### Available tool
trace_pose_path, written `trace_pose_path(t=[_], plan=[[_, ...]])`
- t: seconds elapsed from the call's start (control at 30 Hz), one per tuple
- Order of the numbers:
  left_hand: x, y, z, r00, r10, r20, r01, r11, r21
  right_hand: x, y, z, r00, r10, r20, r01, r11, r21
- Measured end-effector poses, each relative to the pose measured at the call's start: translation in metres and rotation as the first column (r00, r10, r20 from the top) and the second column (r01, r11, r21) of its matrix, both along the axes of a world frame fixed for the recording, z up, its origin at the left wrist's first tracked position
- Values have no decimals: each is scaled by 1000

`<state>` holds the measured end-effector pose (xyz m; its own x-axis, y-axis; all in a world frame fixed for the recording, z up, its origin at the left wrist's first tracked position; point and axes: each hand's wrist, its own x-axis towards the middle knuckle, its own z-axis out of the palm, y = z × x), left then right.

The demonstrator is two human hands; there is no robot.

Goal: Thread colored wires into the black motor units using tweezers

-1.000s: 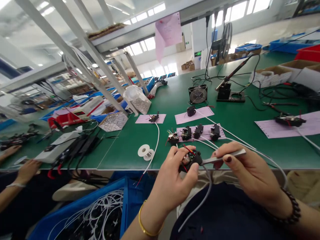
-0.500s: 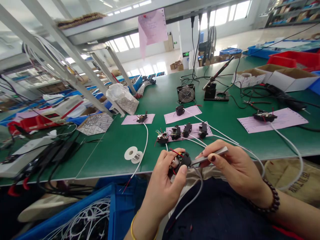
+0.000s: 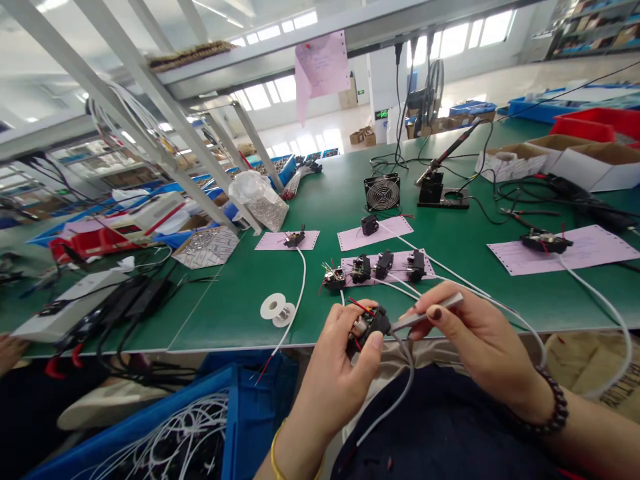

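My left hand [image 3: 345, 360] is closed around a small black module [image 3: 376, 321] with red wires and a grey cable [image 3: 411, 373], just off the table's front edge. Between the thumb and fingers of my right hand [image 3: 470, 333] is a flat grey metal tool [image 3: 433, 312], its tip touching or very near the module where the cable comes out. Beyond my hands, several similar black modules [image 3: 385, 264] with white cables rest on pink paper [image 3: 427, 267]. Another module [image 3: 295, 237] lies on a pink sheet to the left, and one more [image 3: 546, 242] on a sheet to the right.
A solder spool [image 3: 273, 306] lies left of my hands. Behind are a small fan [image 3: 383, 193] and a soldering iron in its stand [image 3: 444, 195]. A blue crate [image 3: 233, 413] of white cables is below the table edge. Someone's hand [image 3: 10, 352] shows at the far left.
The whole view has shifted, so the table and its objects appear slightly further right. Both hands keep their hold on the module and the tool, with little change between them.
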<state>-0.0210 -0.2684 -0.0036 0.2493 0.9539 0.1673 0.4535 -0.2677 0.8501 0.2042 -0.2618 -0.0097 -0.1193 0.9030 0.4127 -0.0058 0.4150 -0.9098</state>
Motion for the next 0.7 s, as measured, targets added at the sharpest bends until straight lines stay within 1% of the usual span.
trace_pose_path(t=[0.03,0.07,0.1,0.17,0.2,0.27,0.33,0.4,0.57,0.7], plan=[[-1,1,1,1000,7,-10,-7,1000,1,1,-4,-1,998,-37,43,34,997,62],[-3,2,3,999,21,-26,-21,1000,3,3,-7,-1,996,-78,49,72,991,115],[-6,3,5,998,44,-41,-44,999,8,5,-9,0,993,-114,21,110,984,143],[-11,5,9,994,96,-44,-95,995,23,8,-12,4,983,-171,-59,178,976,128],[-13,6,10,993,111,-29,-110,994,25,10,-12,6,979,-190,-69,197,974,110],[-15,7,12,994,108,24,-108,994,21,11,-11,10,983,-183,11,181,978,104],[-13,6,11,995,82,64,-83,996,10,9,-11,13,984,-138,108,126,985,119],[-10,4,9,994,62,85,-62,998,6,6,-12,14,984,-114,137,96,987,129],[-4,1,2,995,41,94,-45,998,36,1,-13,14,967,-133,215,85,972,219],[-3,0,3,996,27,85,-33,997,66,0,-13,14,955,-139,261,71,965,252]])
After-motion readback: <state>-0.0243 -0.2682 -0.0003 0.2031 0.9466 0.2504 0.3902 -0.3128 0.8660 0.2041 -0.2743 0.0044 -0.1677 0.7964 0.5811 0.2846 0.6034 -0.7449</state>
